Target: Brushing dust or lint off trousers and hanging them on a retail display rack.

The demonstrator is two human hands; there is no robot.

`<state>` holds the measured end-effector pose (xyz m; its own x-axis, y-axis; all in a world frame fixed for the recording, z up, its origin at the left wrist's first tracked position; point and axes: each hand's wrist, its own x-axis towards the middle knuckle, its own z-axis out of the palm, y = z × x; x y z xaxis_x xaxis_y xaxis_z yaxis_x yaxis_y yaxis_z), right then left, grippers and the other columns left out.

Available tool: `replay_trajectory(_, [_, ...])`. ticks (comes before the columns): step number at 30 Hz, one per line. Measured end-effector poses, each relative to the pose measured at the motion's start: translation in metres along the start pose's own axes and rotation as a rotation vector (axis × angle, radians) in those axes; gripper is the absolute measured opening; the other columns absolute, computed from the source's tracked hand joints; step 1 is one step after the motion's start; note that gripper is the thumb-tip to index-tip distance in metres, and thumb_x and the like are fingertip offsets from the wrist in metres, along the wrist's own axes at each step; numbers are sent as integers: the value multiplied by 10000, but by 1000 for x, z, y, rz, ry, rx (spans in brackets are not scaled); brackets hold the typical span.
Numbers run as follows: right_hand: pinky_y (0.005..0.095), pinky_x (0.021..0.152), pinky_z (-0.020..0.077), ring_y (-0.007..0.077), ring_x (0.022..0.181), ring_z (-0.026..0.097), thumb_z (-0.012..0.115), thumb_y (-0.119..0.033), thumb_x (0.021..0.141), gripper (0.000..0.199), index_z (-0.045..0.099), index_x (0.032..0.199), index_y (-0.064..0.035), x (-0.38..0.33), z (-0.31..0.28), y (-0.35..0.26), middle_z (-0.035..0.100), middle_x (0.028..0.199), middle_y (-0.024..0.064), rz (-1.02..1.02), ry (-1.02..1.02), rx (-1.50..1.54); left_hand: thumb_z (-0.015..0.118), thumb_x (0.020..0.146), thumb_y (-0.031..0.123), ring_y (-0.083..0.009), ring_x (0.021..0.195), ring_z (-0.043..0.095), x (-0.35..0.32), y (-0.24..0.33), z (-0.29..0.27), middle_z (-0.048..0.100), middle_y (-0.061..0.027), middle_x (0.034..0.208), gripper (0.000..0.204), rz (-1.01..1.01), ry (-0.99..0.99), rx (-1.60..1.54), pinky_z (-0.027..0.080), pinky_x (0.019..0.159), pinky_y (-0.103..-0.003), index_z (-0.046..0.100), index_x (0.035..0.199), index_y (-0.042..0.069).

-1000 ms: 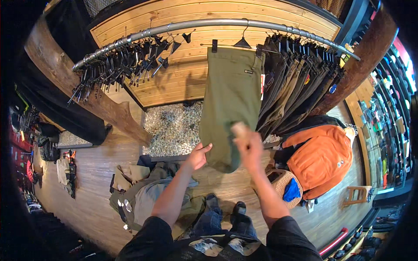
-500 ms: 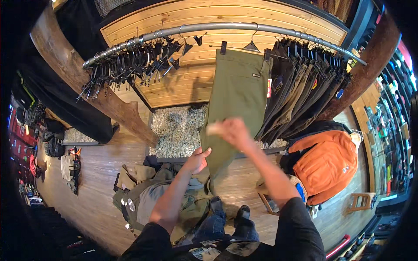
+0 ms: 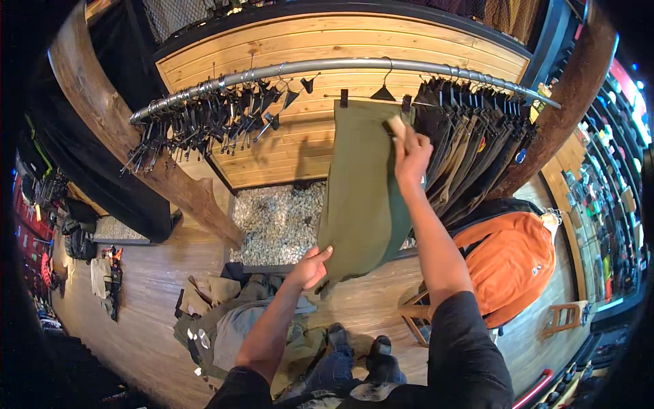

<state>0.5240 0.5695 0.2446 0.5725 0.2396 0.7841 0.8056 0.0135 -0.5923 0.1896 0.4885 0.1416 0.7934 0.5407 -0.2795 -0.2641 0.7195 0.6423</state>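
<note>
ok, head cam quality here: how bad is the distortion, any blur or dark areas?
Head view: strong fisheye, the silver metal clothes rail bows into an arc; black vignette fills the corners. The hanging olive-green trousers are sharp and evenly lit. The right hand up at the waistband is slightly soft; the left hand at the hem is crisp. No glare.

We see a metal clothes rail [image 3: 327, 67] carrying olive trousers [image 3: 361, 198], empty black hangers [image 3: 204, 119] and dark trousers [image 3: 470, 143]; on the wooden floor [image 3: 150, 300] lies a heap of clothes [image 3: 231, 320].
</note>
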Motion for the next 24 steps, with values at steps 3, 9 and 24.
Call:
replay_trajectory(3, [455,823,468,347,949,581,772,-189,757,249,683,928,-30,-37,-8,-55,630,1003,178,-425,-730,321,497,1014,157,-231,1238,534,-11,3,-9,546,-90,1358,384,6,-7,10,434,1048,-420,440,1374,36])
replay_trajectory(9, [453,822,464,379,925,552,731,-153,798,207,664,923,-2,40,-2,-48,603,962,192,10,-227,233,470,1026,161,-239,1241,532,-10,6,2,529,-98,1371,387,-20,-63,5,440,1045,-434,423,1391,42])
replay_trajectory(24, [471,818,482,395,943,547,739,-175,786,365,653,1124,-67,37,41,-62,584,1001,205,-310,-425,-42,505,1011,149,-234,1214,555,-4,-1,7,572,-110,1319,344,-45,-1,-35,431,1052,-409,489,1321,4])
